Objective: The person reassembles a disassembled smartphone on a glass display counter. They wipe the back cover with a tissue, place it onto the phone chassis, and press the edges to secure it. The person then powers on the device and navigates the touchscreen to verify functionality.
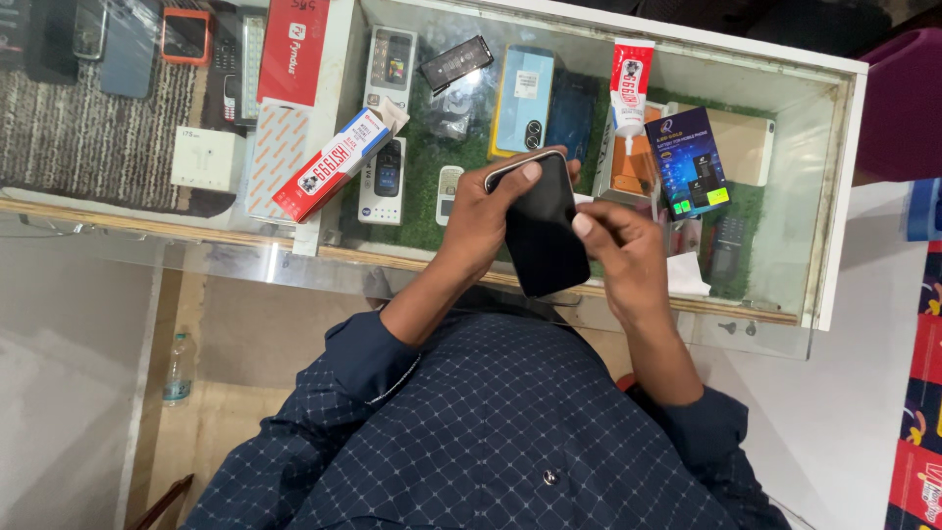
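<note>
a: which step is this?

b: looks like handling the phone (542, 231) itself. the left hand (483, 211) grips it along its upper edge, fingers curled over the top, and the right hand (620, 250) is closed on its right side with the thumb pressing the dark face.

a: where is it?

b: held up in the air above the glass worktop (785, 211), in front of the person's chest, tilted a little.

a: and the next move?

b: i'd judge it calls for a steady left grip while the right thumb works along the edge or the face.

a: how does the phone look?

b: slim, black, glossy, rounded corners, a pale rim at the top. screen dark. a glue tube (629, 86) and a red box (334, 164) lie nearby.
</note>
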Tool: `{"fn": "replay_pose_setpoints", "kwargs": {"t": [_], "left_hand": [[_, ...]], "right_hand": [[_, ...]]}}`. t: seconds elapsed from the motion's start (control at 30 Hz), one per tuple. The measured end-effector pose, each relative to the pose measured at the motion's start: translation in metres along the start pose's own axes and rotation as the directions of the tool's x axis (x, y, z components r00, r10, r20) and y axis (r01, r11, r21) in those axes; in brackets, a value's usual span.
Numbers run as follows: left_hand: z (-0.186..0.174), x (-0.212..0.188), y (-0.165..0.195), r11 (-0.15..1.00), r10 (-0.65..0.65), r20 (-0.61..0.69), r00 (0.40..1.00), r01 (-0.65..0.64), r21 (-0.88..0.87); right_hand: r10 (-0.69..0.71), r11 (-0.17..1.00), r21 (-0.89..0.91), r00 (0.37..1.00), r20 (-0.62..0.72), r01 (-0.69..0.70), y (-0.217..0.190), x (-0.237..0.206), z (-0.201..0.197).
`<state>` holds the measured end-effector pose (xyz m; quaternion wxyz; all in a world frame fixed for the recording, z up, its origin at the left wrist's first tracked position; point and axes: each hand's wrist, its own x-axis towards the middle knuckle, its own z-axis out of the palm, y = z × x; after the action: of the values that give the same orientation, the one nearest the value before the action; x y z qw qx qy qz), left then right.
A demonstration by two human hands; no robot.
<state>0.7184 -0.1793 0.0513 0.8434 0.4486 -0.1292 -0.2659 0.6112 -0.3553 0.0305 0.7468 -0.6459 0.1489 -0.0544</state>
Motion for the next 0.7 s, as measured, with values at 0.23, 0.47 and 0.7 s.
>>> {"fn": "replay_pose_setpoints", "kwargs": {"t": [0.23,0.47,0.7], "left_hand": [[0.006,-0.005,0.01,0.975,0.067,0.177,0.982,-0.102,0.2],[0.011,-0.023,0.018,0.944,0.065,0.098,0.993,-0.093,0.316],[0.017,-0.028,0.031,0.863,0.216,0.196,0.957,-0.281,0.419]], "right_hand": [[-0.178,0.977,0.129,0.983,0.034,0.172,-0.008,0.009,0.007],[-0.285,0.948,0.132,0.958,-0.043,0.288,-0.008,-0.01,0.01],[-0.372,0.918,-0.167,0.927,-0.051,0.359,-0.032,-0.02,0.013]]}}
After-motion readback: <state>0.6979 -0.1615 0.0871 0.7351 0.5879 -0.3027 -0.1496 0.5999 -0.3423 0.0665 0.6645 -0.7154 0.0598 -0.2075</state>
